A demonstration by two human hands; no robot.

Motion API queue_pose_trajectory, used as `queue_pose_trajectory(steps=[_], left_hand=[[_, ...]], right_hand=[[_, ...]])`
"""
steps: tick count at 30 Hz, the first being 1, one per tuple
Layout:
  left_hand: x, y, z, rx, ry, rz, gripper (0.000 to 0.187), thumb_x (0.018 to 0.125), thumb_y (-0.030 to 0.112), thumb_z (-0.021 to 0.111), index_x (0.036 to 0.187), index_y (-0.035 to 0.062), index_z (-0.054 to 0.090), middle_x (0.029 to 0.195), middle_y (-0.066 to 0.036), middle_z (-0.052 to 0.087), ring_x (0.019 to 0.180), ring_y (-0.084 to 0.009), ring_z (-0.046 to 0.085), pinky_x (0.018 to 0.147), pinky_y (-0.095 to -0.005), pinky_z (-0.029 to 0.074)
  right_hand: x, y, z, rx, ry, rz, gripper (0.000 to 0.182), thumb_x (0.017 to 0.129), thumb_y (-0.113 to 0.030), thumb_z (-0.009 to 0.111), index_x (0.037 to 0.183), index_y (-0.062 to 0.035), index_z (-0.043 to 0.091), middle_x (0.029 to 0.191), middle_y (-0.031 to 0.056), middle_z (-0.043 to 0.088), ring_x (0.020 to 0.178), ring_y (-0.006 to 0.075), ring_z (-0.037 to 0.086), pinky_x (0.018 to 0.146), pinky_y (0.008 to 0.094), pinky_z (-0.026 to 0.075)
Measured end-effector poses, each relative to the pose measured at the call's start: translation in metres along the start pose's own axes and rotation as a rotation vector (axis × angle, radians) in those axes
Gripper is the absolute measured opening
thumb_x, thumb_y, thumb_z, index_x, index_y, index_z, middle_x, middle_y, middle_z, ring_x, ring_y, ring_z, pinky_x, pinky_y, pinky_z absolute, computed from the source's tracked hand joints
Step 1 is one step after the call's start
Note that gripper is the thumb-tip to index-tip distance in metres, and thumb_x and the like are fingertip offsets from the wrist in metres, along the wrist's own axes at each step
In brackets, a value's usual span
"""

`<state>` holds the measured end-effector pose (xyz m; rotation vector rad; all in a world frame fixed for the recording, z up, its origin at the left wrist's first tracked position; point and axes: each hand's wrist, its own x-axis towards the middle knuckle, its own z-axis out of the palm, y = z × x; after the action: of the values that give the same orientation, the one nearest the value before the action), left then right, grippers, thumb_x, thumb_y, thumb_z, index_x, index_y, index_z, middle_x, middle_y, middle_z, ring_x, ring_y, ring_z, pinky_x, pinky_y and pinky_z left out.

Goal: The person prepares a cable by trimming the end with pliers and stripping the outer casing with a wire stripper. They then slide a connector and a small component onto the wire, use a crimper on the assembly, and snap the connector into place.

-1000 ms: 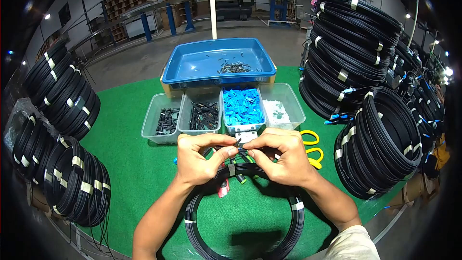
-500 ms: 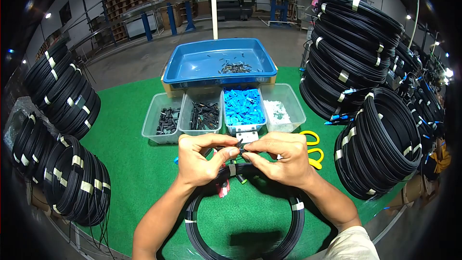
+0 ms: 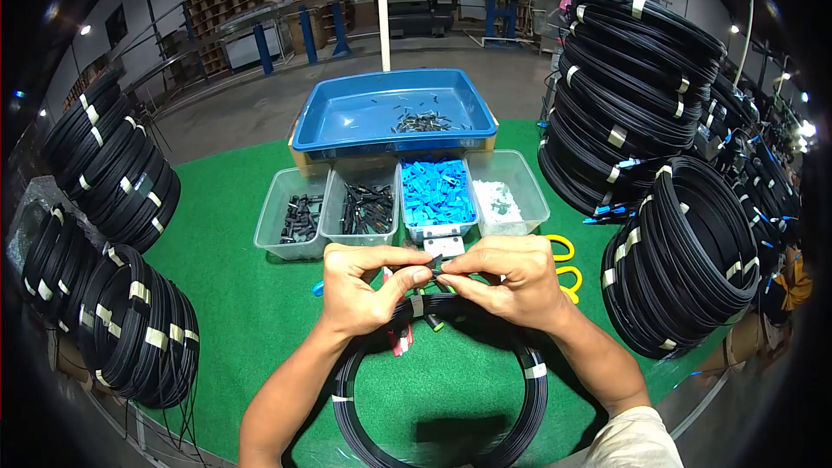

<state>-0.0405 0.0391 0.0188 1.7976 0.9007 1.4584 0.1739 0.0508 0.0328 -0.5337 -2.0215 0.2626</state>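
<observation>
My left hand (image 3: 368,289) and my right hand (image 3: 511,279) meet over the front of the table, both closed in a pinch. Between their fingertips is a small black cable end (image 3: 436,268), mostly covered by the fingers. Below them a coil of black cable (image 3: 536,394) lies on the green mat (image 3: 433,373), bound with pale tape. Under the hands, a black tool with a green tip (image 3: 436,324) and a red-and-white item (image 3: 400,343) show in part. Yellow scissor handles (image 3: 568,279) stick out just beyond my right hand.
Clear bins hold black parts (image 3: 302,218), longer black parts (image 3: 368,208), blue connectors (image 3: 438,193) and small white pieces (image 3: 497,202). Behind them stands a blue tray (image 3: 347,121) with black scraps. Cable coils are stacked at left (image 3: 139,329) and right (image 3: 637,87).
Both hands keep their pinch on the cable end, with only slight finger shifts. The view has moved a little; the coil and bins stay in place.
</observation>
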Motion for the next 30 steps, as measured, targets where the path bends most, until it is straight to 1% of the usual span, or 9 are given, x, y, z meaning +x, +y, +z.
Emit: queue_pose_trajectory(steps=[2, 4, 6, 9, 16, 19, 22, 26, 30], left_hand=[[0.001, -0.002, -0.002, 0.103, -0.039, 0.111, 0.013, 0.078, -0.003, 0.077, 0.090, -0.0048, 0.076, 0.080, -0.015, 0.075, 0.070, -0.0160, 0.072, 0.063, -0.0249, 0.056], [0.003, -0.003, -0.002, 0.104, -0.045, 0.166, 0.014, 0.076, -0.003, 0.077, 0.090, -0.0044, 0.076, 0.079, -0.015, 0.074, 0.069, -0.0165, 0.072, 0.063, -0.0252, 0.056], [0.005, -0.005, -0.003, 0.101, -0.051, 0.219, 0.015, 0.075, -0.004, 0.077, 0.089, -0.0039, 0.077, 0.078, -0.015, 0.074, 0.068, -0.0169, 0.071, 0.062, -0.0255, 0.055], [0.009, -0.007, -0.007, 0.133, -0.097, 0.354, 0.017, 0.074, 0.002, 0.080, 0.090, -0.0004, 0.078, 0.081, -0.014, 0.075, 0.068, -0.0196, 0.073, 0.063, -0.0273, 0.055], [0.012, -0.001, -0.006, 0.256, -0.117, 0.500, 0.018, 0.069, -0.002, 0.080, 0.086, -0.0046, 0.074, 0.072, -0.013, 0.072, 0.059, -0.0202, 0.068, 0.057, -0.0288, 0.052], [0.012, -0.003, -0.007, 0.322, -0.087, 0.533, 0.017, 0.070, 0.000, 0.080, 0.086, -0.0024, 0.074, 0.070, -0.011, 0.071, 0.059, -0.0195, 0.068, 0.057, -0.0289, 0.052], [0.013, -0.007, -0.012, 0.334, -0.074, 0.494, 0.016, 0.071, 0.002, 0.080, 0.086, -0.0005, 0.074, 0.069, -0.009, 0.070, 0.058, -0.0188, 0.067, 0.056, -0.0286, 0.052], [0.013, -0.008, -0.015, 0.277, -0.067, 0.404, 0.015, 0.073, 0.002, 0.080, 0.087, -0.0013, 0.075, 0.069, -0.010, 0.070, 0.058, -0.0177, 0.067, 0.054, -0.0281, 0.051], [0.012, -0.009, -0.013, 0.268, -0.086, 0.350, 0.016, 0.074, 0.002, 0.080, 0.089, -0.0013, 0.076, 0.071, -0.010, 0.072, 0.058, -0.0169, 0.067, 0.054, -0.0270, 0.052]], right_hand=[[0.001, -0.004, -0.001, 0.001, 0.009, 0.006, 0.015, 0.075, -0.006, 0.082, 0.088, -0.0026, 0.074, 0.075, 0.0079, 0.071, 0.063, 0.0191, 0.068, 0.055, 0.0280, 0.053], [0.003, -0.017, -0.006, 0.062, 0.022, 0.289, 0.016, 0.075, -0.006, 0.082, 0.089, -0.0021, 0.074, 0.076, 0.0082, 0.072, 0.062, 0.0185, 0.068, 0.056, 0.0269, 0.052], [0.003, -0.016, -0.007, 0.069, 0.025, 0.282, 0.017, 0.077, -0.007, 0.081, 0.091, -0.0017, 0.074, 0.076, 0.0088, 0.072, 0.061, 0.0183, 0.067, 0.056, 0.0264, 0.052], [0.004, -0.007, -0.007, -0.019, -0.019, 0.019, 0.020, 0.074, -0.006, 0.083, 0.093, -0.0025, 0.076, 0.076, 0.0087, 0.072, 0.062, 0.0164, 0.068, 0.054, 0.0268, 0.050], [0.003, -0.010, -0.010, 0.002, -0.088, 0.101, 0.015, 0.077, -0.008, 0.079, 0.089, -0.0015, 0.074, 0.078, 0.0090, 0.071, 0.068, 0.0232, 0.068, 0.061, 0.0327, 0.054], [0.006, -0.009, -0.010, 0.011, -0.153, 0.050, 0.023, 0.078, -0.003, 0.075, 0.101, -0.0010, 0.071, 0.089, 0.0117, 0.070, 0.075, 0.0253, 0.068, 0.066, 0.0332, 0.055], [0.013, -0.011, -0.019, 0.037, -0.187, 0.116, 0.043, 0.078, 0.011, 0.062, 0.118, 0.0000, 0.055, 0.117, 0.0179, 0.060, 0.096, 0.0290, 0.066, 0.076, 0.0345, 0.056], [0.007, 0.010, -0.018, 0.134, -0.064, 0.271, 0.034, 0.073, 0.018, 0.063, 0.103, 0.0013, 0.057, 0.111, 0.0173, 0.061, 0.088, 0.0273, 0.068, 0.074, 0.0330, 0.057], [0.007, 0.011, -0.012, -0.053, -0.082, 0.111, 0.019, 0.074, 0.012, 0.068, 0.089, 0.0026, 0.061, 0.099, 0.0151, 0.065, 0.083, 0.0272, 0.068, 0.072, 0.0348, 0.056]])
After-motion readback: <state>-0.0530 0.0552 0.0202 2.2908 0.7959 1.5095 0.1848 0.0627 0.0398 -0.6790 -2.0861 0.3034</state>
